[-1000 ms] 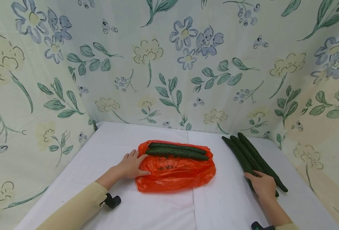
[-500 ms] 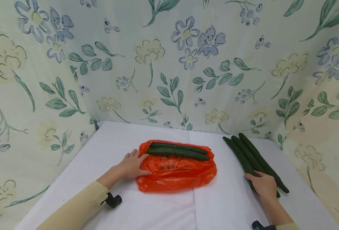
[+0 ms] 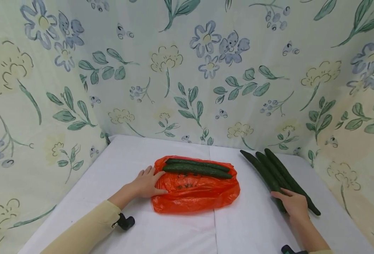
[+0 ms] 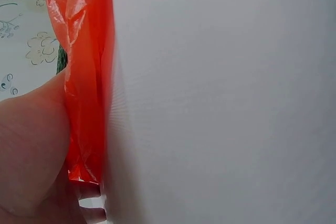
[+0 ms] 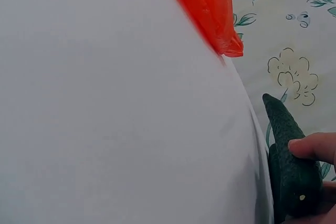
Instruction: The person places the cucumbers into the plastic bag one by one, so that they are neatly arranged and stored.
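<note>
Two dark green cucumbers [image 3: 198,170] lie side by side on the far part of a red plastic bag [image 3: 193,203], in the middle of the table. Spread over the bag's left end is my left hand [image 3: 146,182], fingers extended and thumb on the plastic. On the right my right hand [image 3: 296,205] grips the leftmost of three cucumbers [image 3: 260,170] near its close end. In the right wrist view, the thumb presses on top of this cucumber [image 5: 286,129]. The other two cucumbers [image 3: 290,178] lie together just right of it, partly hidden by the hand.
A white cloth [image 3: 174,233] covers the table, and floral fabric [image 3: 180,77] stands around its back and sides. Each wrist carries a small black camera, such as the left one [image 3: 125,222].
The held cucumber's far end has swung left, widening its gap from the other two. My right hand has shifted slightly with it. My left hand stays on the bag.
</note>
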A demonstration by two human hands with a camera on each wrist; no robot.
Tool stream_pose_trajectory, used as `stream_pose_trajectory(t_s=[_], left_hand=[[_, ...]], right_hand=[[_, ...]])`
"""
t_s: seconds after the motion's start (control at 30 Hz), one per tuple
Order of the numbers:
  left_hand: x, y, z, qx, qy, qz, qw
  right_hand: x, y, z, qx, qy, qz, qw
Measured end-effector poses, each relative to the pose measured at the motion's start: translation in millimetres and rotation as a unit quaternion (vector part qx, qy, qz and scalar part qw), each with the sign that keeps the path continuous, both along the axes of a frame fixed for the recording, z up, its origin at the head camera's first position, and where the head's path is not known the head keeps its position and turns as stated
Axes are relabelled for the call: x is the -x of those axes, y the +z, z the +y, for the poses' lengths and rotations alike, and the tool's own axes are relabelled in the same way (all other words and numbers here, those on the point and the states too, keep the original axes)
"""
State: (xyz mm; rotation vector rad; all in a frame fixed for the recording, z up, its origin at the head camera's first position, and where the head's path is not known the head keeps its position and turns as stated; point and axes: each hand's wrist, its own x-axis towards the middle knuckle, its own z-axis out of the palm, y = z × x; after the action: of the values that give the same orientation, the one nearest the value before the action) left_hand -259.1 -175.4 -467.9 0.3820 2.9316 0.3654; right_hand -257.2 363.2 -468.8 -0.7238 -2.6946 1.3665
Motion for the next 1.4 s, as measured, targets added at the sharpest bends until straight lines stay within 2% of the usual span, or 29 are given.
stream_pose_trajectory(t_s=[0.2, 0.43, 0.67, 0.87, 1.13, 1.4], left_hand=[[-0.4, -0.6, -0.1, -0.003, -0.001, 0.003, 1.0], [-0.7, -2.1, -0.2, 0.001, -0.001, 0.003, 1.0], [-2.9, -1.7, 0.5, -0.008, -0.004, 0.003, 1.0], [-3.6, 0.4, 0.2, -0.009, -0.006, 0.006, 0.9999], [-2.0, -1.3, -0.1, -0.002, -0.009, 0.008, 0.9999], [-3.0, 0.6, 0.4, -0.005, -0.007, 0.006, 0.9999]], right_hand=[[1.7, 13.0, 3, 0.024, 0.029, -0.012, 0.9992], [1.7, 27.9, 3, 0.024, 0.079, -0.028, 0.9962], [7.6, 34.7, -1, 0.022, 0.112, -0.034, 0.9929], [15.5, 39.7, -6, 0.0, 0.162, -0.033, 0.9862], [24.7, 46.7, -18, -0.019, 0.207, -0.035, 0.9776], [35.9, 54.7, -28, -0.027, 0.275, -0.017, 0.9609]])
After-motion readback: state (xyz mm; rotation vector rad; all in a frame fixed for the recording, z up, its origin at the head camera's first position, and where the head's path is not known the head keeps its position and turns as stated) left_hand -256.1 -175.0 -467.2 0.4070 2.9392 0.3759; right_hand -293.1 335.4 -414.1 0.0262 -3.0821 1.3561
